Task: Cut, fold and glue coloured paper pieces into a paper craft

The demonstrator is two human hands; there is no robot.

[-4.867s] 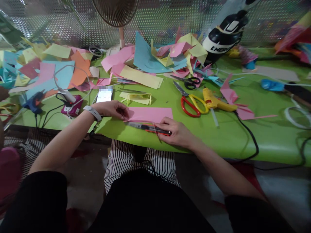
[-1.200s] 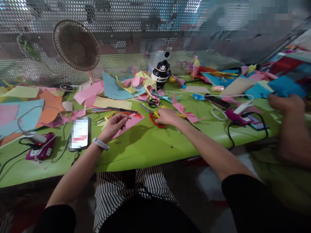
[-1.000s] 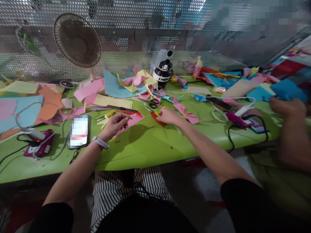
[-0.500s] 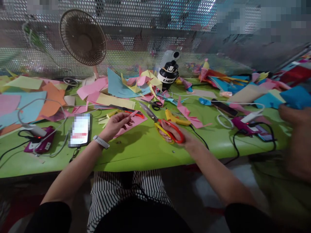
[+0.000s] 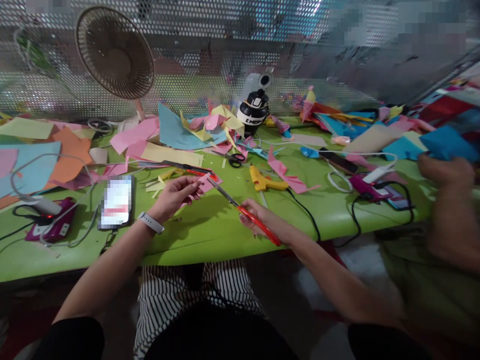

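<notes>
My left hand (image 5: 180, 195), with a pale watch band on its wrist, pinches a small piece of pink paper (image 5: 205, 183) above the green tabletop (image 5: 210, 235). In my right hand (image 5: 258, 220) is a pair of scissors (image 5: 243, 212) with red-orange handles, gripped by the loops. The blades point up and left, and their tips meet the pink paper by my left fingertips. Just behind my left hand lies another long tool with red handles (image 5: 202, 171), partly covered. A yellow glue gun (image 5: 266, 181) rests beyond my right hand.
Black-handled scissors (image 5: 236, 159) and a black bottle (image 5: 253, 114) stand out among coloured paper scraps at the back. A phone (image 5: 116, 202) and a purple power strip (image 5: 56, 220) lie left. Another power strip (image 5: 362, 186) sits right, near another person's hand (image 5: 442, 172). A fan (image 5: 114, 52) stands behind.
My right hand has turned the scissors and brought their blades left onto the pink paper. My left hand keeps its pinch. The whole view has shifted slightly.
</notes>
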